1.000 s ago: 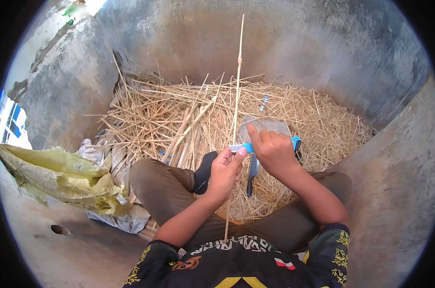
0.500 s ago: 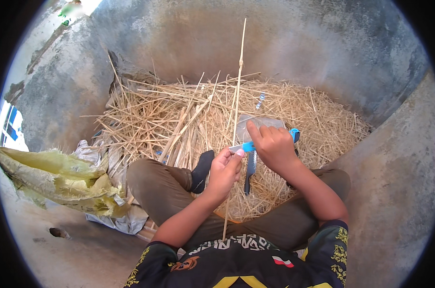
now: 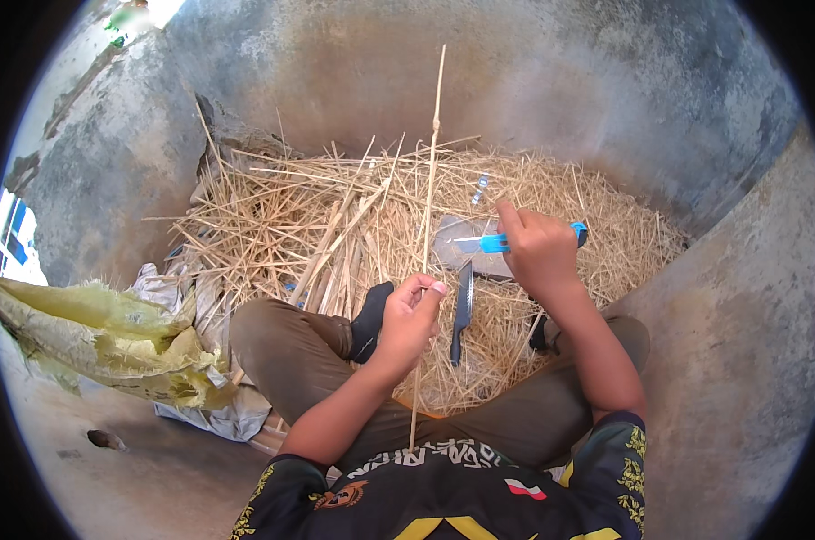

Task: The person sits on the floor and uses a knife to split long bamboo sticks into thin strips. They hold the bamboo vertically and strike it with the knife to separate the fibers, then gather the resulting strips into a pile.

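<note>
A long thin bamboo stick (image 3: pixel 432 162) with a knot in its upper part runs upright through the grip of my left hand (image 3: pixel 411 322). Its lower end reaches my shirt. My right hand (image 3: pixel 542 254) is closed round a blue utility knife (image 3: pixel 495 243), index finger raised along it. The bare blade points left, toward the stick, and is apart from it. Below the knife, a dark-handled serrated knife (image 3: pixel 462 310) lies on the shavings. Behind it is a flat grey stone slab (image 3: pixel 450 243), partly covered by my right hand and the blade.
Bamboo strips (image 3: pixel 281 193) and fine shavings (image 3: pixel 596 216) cover the floor before my crossed legs. A torn yellowish sack (image 3: pixel 110 337) lies at the left. A small blue-and-white packet (image 3: pixel 480 188) rests beyond the slab. A curved concrete wall (image 3: pixel 551 81) encloses the place.
My right hand has drawn the utility knife rightward, off the stick. My left hand still grips the stick, which has shifted slightly left and down.
</note>
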### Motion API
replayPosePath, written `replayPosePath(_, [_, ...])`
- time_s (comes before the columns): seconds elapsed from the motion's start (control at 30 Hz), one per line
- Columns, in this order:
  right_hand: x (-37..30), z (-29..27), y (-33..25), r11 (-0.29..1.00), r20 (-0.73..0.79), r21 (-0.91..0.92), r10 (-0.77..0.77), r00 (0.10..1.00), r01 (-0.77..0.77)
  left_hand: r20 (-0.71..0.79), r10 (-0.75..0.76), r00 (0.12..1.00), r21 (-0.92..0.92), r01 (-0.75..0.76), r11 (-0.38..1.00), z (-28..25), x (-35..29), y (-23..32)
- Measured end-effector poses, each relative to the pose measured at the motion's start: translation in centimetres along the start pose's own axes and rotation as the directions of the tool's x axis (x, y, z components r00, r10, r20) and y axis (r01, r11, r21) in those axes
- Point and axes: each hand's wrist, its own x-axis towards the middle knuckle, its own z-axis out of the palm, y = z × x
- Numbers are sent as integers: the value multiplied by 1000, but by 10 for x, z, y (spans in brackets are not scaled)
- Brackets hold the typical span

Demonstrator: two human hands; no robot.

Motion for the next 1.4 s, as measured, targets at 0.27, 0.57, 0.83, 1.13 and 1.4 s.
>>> replayPosePath(0.27, [4,-12,7,1000,-34,4,3,999,-3,-208,69,976,-210,-113,971,-35,21,25])
replayPosePath(0.57, [4,-15,-4,944,-28,299,-141,990,143,72,-13,997,-127,22,992,-35,20,43])
replayPosePath(0.83, [-8,-3,-29,912,-10,244,-339,941,331,278,-270,922,-8,284,959,-17,10,41])
replayPosePath(1.13, [-12,-3,-29,928,43,176,-341,939,329,157,-132,979,46,127,991,-31,21,32])
replayPosePath(1.4, [-9,-7,-17,941,-59,96,-320,945,325,179,-120,976,53,112,992,-15,9,40])
